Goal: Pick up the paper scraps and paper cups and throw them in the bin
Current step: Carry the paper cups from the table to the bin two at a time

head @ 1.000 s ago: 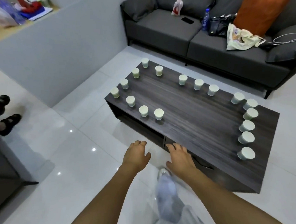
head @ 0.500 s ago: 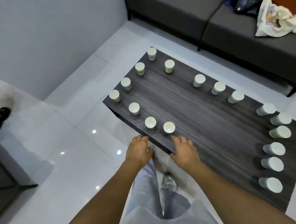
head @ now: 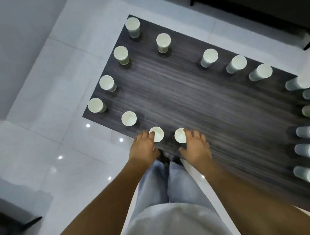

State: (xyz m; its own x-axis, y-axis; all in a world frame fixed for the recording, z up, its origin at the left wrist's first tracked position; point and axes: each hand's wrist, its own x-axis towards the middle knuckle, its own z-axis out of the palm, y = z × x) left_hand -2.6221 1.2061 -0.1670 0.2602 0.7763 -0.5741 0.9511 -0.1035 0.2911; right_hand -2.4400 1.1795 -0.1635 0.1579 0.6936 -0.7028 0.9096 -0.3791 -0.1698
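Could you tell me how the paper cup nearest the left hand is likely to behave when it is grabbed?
The paper cup looks thin-walled, so probably light and easily crushed. Standing upright near the table edge, it might tip if nudged.

Dark wood-grain table [head: 194, 97] on glossy white tiles [head: 44, 141]

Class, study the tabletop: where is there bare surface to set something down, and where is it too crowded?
The middle of the dark table lies bare, bordered by the left ring of cups, the three back cups and the right column. The near edge right of the right hand is bare too. It is crowded at the front-left, where both hands reach two cups.
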